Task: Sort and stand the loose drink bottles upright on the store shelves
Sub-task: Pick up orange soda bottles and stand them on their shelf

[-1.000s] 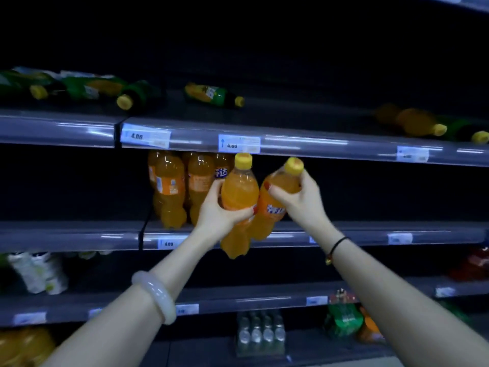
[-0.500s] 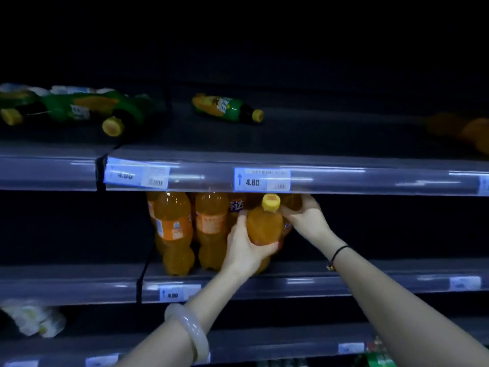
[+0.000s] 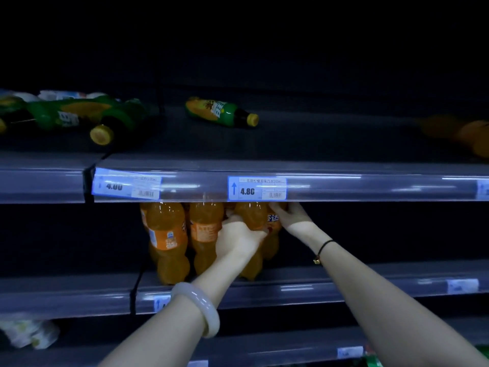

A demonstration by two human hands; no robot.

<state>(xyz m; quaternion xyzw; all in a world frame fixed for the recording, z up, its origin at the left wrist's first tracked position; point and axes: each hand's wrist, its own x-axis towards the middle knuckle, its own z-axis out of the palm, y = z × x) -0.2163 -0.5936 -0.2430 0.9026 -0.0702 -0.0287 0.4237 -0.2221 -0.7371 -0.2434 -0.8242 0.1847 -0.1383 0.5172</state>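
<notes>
Fingers of the left hand point(image 3: 236, 239) curl round an upright orange soda bottle point(image 3: 250, 217), its base seemingly down on the middle shelf point(image 3: 344, 276) beside the standing row point(image 3: 169, 234). The right hand point(image 3: 289, 217) grips a second orange bottle point(image 3: 274, 242) just behind. Both are smooth, waisted plastic with vertical long axes. Above both hands, a green-labelled bottle point(image 3: 222, 112) lies sideways.

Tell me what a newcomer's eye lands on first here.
First, the bright cluster of orange bottles standing upright on the middle shelf, with the left hand and right hand each gripping one. Next, the green bottles lying on their sides on the top shelf.
</notes>
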